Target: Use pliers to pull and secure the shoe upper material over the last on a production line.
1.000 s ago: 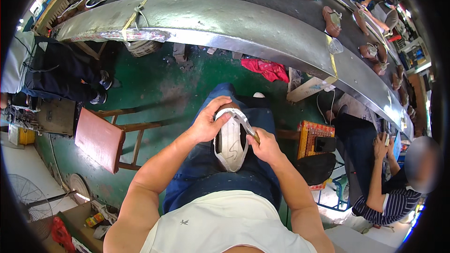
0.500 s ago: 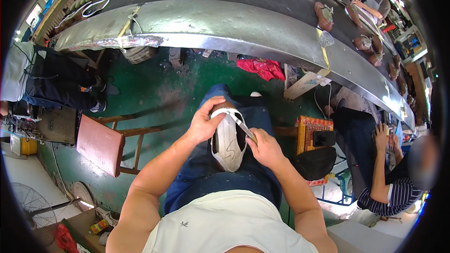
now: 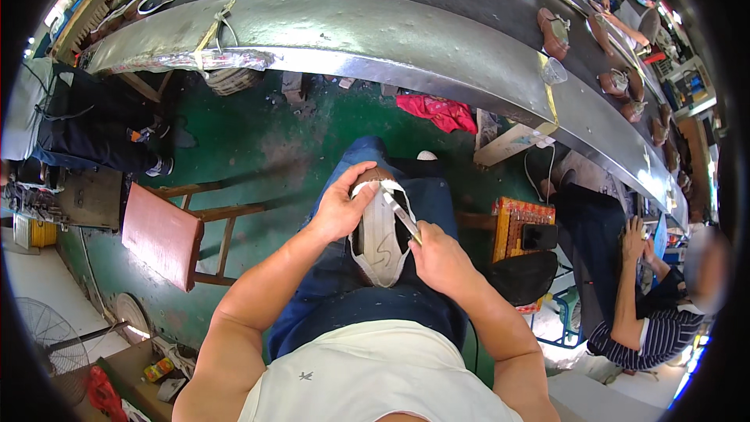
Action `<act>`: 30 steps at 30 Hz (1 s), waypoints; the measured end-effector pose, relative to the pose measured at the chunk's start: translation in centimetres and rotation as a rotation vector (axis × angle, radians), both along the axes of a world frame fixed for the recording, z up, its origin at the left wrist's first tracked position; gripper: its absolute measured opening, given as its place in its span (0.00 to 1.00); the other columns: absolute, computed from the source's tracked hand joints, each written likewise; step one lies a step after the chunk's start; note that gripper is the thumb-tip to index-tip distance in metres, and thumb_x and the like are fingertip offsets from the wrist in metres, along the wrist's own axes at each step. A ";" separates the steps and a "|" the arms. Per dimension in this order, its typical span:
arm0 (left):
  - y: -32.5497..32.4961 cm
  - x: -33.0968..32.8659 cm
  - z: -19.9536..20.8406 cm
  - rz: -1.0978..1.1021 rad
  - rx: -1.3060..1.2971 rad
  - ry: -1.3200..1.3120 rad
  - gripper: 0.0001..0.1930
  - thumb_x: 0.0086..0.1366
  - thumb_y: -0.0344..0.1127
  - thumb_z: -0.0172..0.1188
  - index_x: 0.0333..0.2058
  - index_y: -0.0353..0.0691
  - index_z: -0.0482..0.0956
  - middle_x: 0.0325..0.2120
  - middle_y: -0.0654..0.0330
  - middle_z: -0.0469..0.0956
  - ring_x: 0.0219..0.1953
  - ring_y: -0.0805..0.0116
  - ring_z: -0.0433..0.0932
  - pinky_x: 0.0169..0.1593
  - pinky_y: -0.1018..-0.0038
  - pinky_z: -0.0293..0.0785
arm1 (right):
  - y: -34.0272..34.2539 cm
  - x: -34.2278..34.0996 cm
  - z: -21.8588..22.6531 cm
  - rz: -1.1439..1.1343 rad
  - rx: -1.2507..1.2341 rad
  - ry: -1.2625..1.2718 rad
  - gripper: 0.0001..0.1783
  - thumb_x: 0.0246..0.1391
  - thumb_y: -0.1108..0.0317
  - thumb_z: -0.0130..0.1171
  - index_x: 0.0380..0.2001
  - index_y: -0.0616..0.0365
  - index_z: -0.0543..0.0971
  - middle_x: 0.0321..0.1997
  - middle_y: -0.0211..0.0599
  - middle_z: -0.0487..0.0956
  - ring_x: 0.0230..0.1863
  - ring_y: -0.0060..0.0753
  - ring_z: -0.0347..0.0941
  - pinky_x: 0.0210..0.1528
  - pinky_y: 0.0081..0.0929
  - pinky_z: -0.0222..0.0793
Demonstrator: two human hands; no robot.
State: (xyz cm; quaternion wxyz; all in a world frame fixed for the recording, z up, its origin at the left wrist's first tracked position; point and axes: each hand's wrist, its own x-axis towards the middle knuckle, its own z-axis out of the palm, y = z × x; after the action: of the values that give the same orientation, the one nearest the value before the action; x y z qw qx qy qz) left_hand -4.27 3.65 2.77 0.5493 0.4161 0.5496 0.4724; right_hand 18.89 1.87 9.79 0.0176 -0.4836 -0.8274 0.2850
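Note:
An unsoled shoe rests on my lap with its pale underside up. A dark curved line is drawn on that underside, white edging runs round it and brown shows at the far end. My left hand is closed round the shoe's far left side, the thumb pressing on the edge. In my right hand is a slim metal tool with a yellowish grip. The tool's tip touches the white edging at the far end; I cannot tell its exact kind.
A conveyor with a metal edge curves across the front, carrying several brown and white shoes. A pink-topped stool stands left, a beaded seat right. A person in a striped shirt sits at the right. Red cloth lies under the conveyor.
The tool has shifted slightly left along the shoe's far edge, and my right hand with it. Shoes on the conveyor appear farther to the right. My left hand keeps its hold.

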 end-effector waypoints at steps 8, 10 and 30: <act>0.1 -1.6 0.3 -0.162 0.115 0.076 0.30 0.69 0.28 0.63 0.67 0.44 0.66 0.52 0.62 0.75 0.56 0.73 0.71 0.62 0.72 0.68 | 2.3 1.8 0.8 0.050 -0.380 0.333 0.16 0.67 0.63 0.56 0.48 0.66 0.74 0.37 0.52 0.81 0.37 0.56 0.79 0.44 0.41 0.75; 0.2 -1.9 0.1 -0.184 0.133 0.064 0.31 0.68 0.27 0.63 0.68 0.44 0.65 0.52 0.63 0.75 0.56 0.73 0.71 0.62 0.72 0.68 | 2.3 2.2 1.5 0.008 -0.480 0.386 0.17 0.68 0.63 0.55 0.49 0.66 0.73 0.37 0.49 0.81 0.36 0.50 0.80 0.43 0.38 0.75; 0.5 -2.3 1.5 -0.249 0.051 0.146 0.39 0.64 0.25 0.66 0.71 0.43 0.58 0.58 0.56 0.73 0.61 0.67 0.71 0.65 0.69 0.67 | 2.2 -3.1 -1.9 -0.136 -0.146 0.191 0.22 0.71 0.59 0.46 0.54 0.70 0.72 0.43 0.68 0.79 0.46 0.70 0.77 0.48 0.56 0.71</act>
State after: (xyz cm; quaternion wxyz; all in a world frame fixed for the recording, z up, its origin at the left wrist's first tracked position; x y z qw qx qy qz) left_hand -6.58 4.15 4.27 0.5515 0.5279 0.5201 0.3829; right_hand 15.77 4.08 7.93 0.0804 -0.5093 -0.7643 0.3873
